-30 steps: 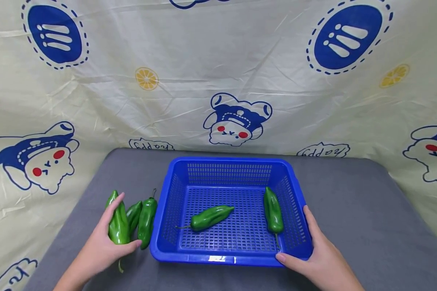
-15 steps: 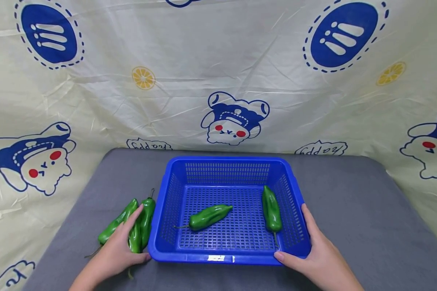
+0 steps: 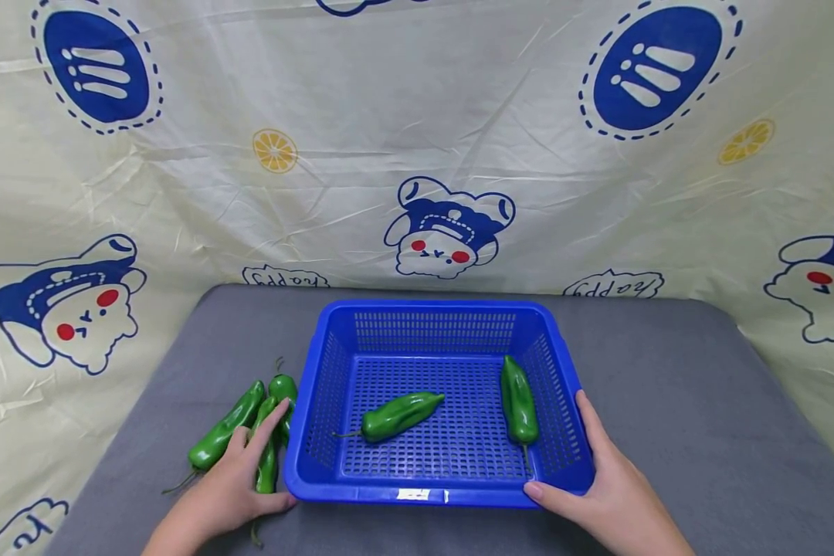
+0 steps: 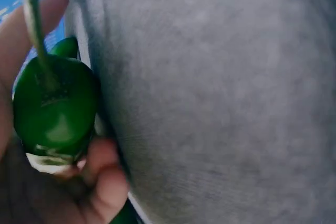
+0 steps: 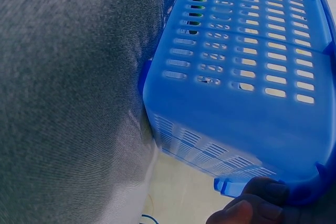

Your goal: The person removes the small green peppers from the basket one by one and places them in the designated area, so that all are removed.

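Note:
My left hand [image 3: 225,483] grips a green pepper [image 3: 267,463] between thumb and fingers, its stem pointing down toward the front edge. In the left wrist view the pepper's stem end [image 4: 58,108] sits between the thumb and curled fingers [image 4: 107,184]. A second pepper [image 3: 225,432] lies slanted on the left. Another pepper [image 3: 282,384], partly hidden by my index finger, lies against the blue basket [image 3: 361,491]. My right hand [image 3: 608,486] holds the basket's front right corner, thumb on the rim. The right wrist view shows the basket's perforated side [image 5: 226,114] above the fingers [image 5: 257,208].
Inside the basket lie two green peppers, one near the middle [image 3: 399,417] and one by the right wall [image 3: 519,401]. Under everything is a grey cloth-covered table [image 3: 681,401]. A cream printed curtain [image 3: 361,224] hangs behind it.
My left hand has moved right toward the basket with the gripped pepper. The slanted pepper, earlier mostly hidden behind it, now shows on the left. The right hand stays at the basket corner.

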The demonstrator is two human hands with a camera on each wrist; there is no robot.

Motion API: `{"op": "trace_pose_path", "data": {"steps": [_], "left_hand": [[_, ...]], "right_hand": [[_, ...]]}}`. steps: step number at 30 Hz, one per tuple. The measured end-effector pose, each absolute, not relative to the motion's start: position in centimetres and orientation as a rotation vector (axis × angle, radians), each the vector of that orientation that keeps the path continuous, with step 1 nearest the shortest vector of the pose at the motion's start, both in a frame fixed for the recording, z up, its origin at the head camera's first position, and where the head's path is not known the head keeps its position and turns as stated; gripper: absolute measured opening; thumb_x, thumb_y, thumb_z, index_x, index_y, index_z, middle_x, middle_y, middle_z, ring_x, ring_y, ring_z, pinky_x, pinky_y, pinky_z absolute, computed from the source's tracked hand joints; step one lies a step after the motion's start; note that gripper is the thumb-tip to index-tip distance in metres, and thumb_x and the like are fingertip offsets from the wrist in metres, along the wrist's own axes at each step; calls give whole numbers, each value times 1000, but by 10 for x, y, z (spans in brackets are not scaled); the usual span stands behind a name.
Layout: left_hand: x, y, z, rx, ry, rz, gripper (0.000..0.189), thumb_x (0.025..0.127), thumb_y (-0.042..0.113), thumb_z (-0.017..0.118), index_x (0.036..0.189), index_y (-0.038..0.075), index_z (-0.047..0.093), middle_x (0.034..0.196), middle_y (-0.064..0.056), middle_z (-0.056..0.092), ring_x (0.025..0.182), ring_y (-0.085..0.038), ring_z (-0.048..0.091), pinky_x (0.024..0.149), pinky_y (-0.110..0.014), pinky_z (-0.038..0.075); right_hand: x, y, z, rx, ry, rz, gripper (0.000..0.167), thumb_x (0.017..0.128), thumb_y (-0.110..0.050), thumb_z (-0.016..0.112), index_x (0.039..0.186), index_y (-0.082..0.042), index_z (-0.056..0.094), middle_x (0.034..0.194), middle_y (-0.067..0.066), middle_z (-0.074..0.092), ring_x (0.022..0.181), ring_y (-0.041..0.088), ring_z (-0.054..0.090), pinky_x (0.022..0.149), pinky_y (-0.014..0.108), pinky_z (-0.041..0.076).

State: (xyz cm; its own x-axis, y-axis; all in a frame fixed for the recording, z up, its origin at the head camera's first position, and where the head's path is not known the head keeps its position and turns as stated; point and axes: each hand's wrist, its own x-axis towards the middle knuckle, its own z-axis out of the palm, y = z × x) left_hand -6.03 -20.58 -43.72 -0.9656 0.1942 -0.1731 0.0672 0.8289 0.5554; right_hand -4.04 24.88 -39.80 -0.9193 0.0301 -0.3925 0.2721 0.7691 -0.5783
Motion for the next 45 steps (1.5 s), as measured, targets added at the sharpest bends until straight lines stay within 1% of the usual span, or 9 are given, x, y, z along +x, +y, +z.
{"op": "trace_pose_path", "data": {"steps": [5, 8, 14, 19, 26, 33, 36, 40, 45], "left_hand": [[-51, -205, -411, 178, 2917, 388, 120, 52, 63, 89, 154, 38, 30, 127, -25, 45, 86, -27, 58, 62, -44, 53], [-48, -206, -382, 233, 3019, 240, 121, 48, 69, 87, 153, 39, 34, 119, -17, 51, 87, -24, 56, 63, -42, 51], [-48, -200, -328, 434, 3148, 376, 107, 65, 60, 85, 154, 41, 30, 98, -3, 52, 71, -11, 45, 59, -27, 38], [-54, -175, -293, 591, 3204, 366, 87, 80, 46, 80, 152, 41, 32, 87, 4, 46, 64, -7, 38, 57, -23, 32], [-77, -119, -275, 906, 2778, 531, 83, 87, 45, 73, 151, 54, 21, 104, 10, 51, 86, -7, 49, 72, -28, 45], [-108, -78, -304, 869, 2463, 323, 88, 86, 43, 76, 150, 58, 17, 136, -12, 54, 111, -24, 60, 84, -42, 56], [-111, -69, -316, 789, 2404, 196, 90, 84, 44, 77, 148, 62, 16, 153, -17, 41, 128, -34, 55, 96, -56, 51], [-112, -63, -325, 712, 2364, 116, 91, 84, 43, 77, 147, 64, 15, 160, -16, 32, 131, -39, 53, 101, -62, 46], [-115, -61, -330, 628, 2360, 38, 93, 84, 42, 78, 147, 64, 14, 162, -15, 27, 128, -39, 55, 100, -60, 47]], "right_hand": [[-39, 248, -397, 175, 2636, -939, 129, 78, -63, 74, 155, -29, -24, 165, 24, 7, 143, 56, 24, 98, 71, 38], [-39, 249, -397, 181, 2630, -945, 129, 78, -63, 74, 154, -30, -24, 165, 23, 5, 143, 56, 23, 98, 72, 38], [-39, 251, -396, 204, 2615, -912, 129, 78, -65, 73, 153, -32, -27, 165, 23, 5, 143, 56, 23, 96, 71, 40], [-39, 250, -394, 187, 2635, -933, 129, 78, -63, 74, 154, -31, -25, 165, 23, 6, 143, 55, 25, 96, 70, 40], [-40, 250, -395, 193, 2625, -940, 128, 79, -62, 74, 154, -31, -25, 165, 23, 4, 143, 55, 23, 97, 72, 38], [-39, 247, -397, 190, 2627, -971, 129, 79, -60, 75, 154, -28, -25, 165, 25, 4, 144, 55, 20, 101, 73, 35], [-39, 248, -397, 196, 2612, -970, 128, 79, -60, 74, 154, -29, -25, 165, 23, 2, 144, 55, 20, 100, 73, 35], [-40, 249, -396, 199, 2608, -958, 127, 80, -61, 74, 154, -30, -26, 166, 23, 1, 144, 56, 20, 99, 72, 37], [-40, 250, -396, 214, 2612, -922, 129, 78, -63, 74, 154, -29, -25, 165, 25, 3, 143, 56, 21, 99, 73, 37]]}}
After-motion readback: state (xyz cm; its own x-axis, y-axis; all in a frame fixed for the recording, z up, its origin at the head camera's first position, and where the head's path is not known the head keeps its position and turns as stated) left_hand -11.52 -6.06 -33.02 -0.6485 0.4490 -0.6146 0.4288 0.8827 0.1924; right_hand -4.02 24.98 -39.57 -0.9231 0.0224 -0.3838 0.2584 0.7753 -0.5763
